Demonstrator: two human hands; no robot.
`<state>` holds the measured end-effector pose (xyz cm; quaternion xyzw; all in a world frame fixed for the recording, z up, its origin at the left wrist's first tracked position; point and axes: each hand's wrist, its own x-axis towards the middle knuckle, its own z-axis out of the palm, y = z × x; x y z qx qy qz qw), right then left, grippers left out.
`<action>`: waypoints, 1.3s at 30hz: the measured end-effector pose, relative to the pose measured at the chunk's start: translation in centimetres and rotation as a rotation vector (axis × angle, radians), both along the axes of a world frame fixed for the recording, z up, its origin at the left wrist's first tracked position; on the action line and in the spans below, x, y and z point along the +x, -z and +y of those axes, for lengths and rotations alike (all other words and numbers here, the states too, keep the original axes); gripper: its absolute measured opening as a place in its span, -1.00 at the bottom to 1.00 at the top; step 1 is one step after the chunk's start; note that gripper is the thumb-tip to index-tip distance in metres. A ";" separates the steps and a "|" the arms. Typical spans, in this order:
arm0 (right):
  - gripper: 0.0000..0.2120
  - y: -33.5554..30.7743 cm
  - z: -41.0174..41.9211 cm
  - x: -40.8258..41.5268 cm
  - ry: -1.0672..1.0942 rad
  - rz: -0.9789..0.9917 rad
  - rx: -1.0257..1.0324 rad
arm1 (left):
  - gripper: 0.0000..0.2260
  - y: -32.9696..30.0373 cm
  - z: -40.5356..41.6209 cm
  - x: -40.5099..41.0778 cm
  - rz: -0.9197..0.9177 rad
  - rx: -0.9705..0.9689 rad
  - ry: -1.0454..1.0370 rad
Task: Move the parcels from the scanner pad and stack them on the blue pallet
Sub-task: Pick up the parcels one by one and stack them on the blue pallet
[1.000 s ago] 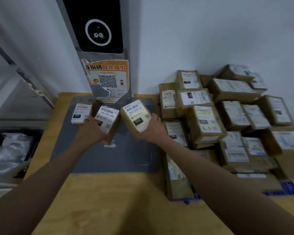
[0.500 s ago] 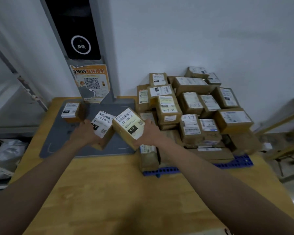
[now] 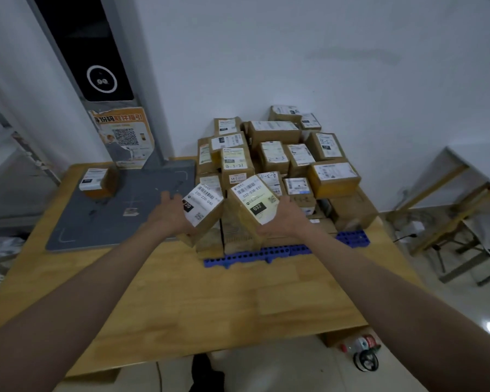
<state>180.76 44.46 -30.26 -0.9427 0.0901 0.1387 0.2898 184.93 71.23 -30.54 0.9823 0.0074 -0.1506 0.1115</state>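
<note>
My left hand (image 3: 171, 215) grips a small brown parcel with a white label reading 220 (image 3: 201, 209). In my right hand (image 3: 286, 219) is a second brown parcel labelled 032 (image 3: 253, 205). Both parcels are tilted and held in the air just over the front left edge of the blue pallet (image 3: 255, 254), side by side. The pallet carries a heap of several labelled cardboard parcels (image 3: 277, 162) against the wall. One small parcel (image 3: 96, 182) still stands on the far left corner of the grey scanner pad (image 3: 119, 219).
The pad and pallet lie on a wooden table (image 3: 210, 301). A scanner post with a black screen and an orange QR poster (image 3: 122, 137) rises behind the pad. A white table (image 3: 478, 162) stands at the right, and a bottle (image 3: 359, 345) lies on the floor.
Both hands lifted their parcels off the scanner pad and carried them right, to the pallet's front left edge. The view swung right with them.
</note>
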 end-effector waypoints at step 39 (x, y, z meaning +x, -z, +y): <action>-0.03 1.8 -10.0 6.8 0.376 0.015 -0.012 | -0.36 3.4 -10.4 14.2 -0.062 0.144 0.400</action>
